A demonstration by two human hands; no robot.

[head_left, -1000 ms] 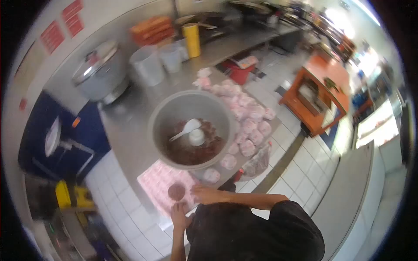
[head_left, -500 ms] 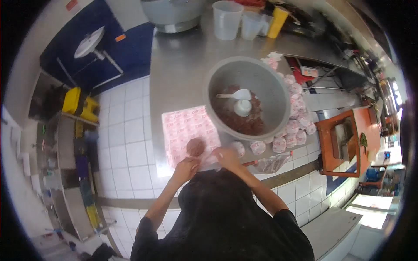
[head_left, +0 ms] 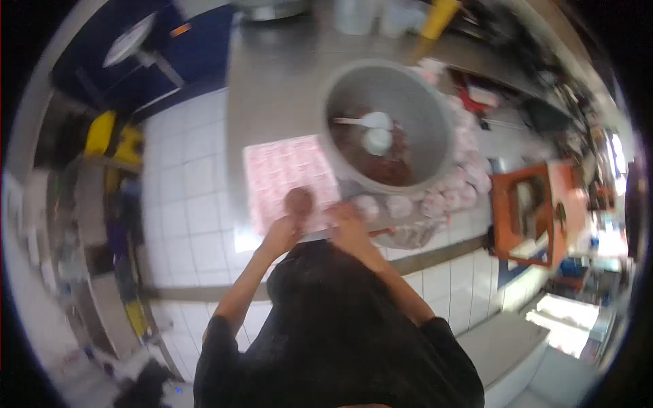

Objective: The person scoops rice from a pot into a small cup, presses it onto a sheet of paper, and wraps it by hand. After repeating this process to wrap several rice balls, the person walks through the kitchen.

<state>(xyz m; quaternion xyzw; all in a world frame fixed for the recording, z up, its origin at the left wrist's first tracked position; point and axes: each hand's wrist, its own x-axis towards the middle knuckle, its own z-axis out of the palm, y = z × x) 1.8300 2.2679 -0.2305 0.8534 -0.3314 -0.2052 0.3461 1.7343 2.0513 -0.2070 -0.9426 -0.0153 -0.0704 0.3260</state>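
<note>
The whole view is smeared by motion. The print on the pink sheet (head_left: 289, 178) is unreadable. The left hand (head_left: 282, 233) and right hand (head_left: 347, 223) blur at the fingers, so their grip cannot be told. The wrapped portions (head_left: 435, 200) merge behind the bowl (head_left: 435, 146). The jugs (head_left: 357, 13) and yellow container (head_left: 439, 17) are cut off at the top edge.

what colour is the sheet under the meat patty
White with a repeating pink-red print, seen in the head view: the sheet lies under the patty.
</note>
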